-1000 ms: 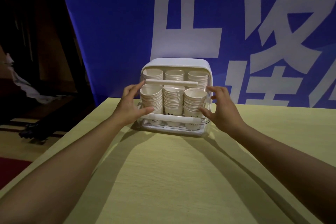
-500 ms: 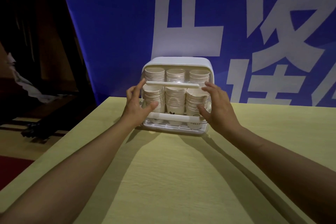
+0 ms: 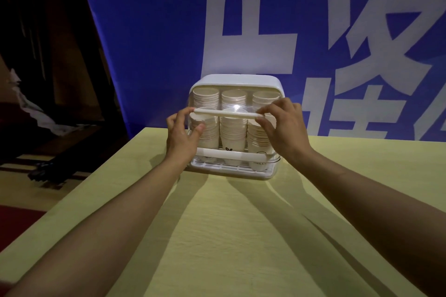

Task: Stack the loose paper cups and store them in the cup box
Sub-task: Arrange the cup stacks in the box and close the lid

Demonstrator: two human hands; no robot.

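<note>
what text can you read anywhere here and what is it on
Blue banner: large white characters, cut off by the frame and the cup box, so not readable as whole words.
Front right paper cup in the cup box: small print that looks like "HELL", partly hidden and blurred; not certain.
Front middle cup: a small dark mark, a picture rather than letters.
Nothing else carries readable text.

White cup box (image 3: 235, 81) standing at far edge of yellow table (image 3: 241, 236), close to blue banner (image 3: 156, 31) with large white characters. Inside: stacks of paper cups (image 3: 233, 128) in two tiers, three across. Left hand (image 3: 182, 135) at left end of white lid bar (image 3: 226, 113), fingertips touching it; right hand (image 3: 283, 128) pinching right end. Clear front panel reflecting a bright glare spot. Lower white rail crossing box front near base.
</note>
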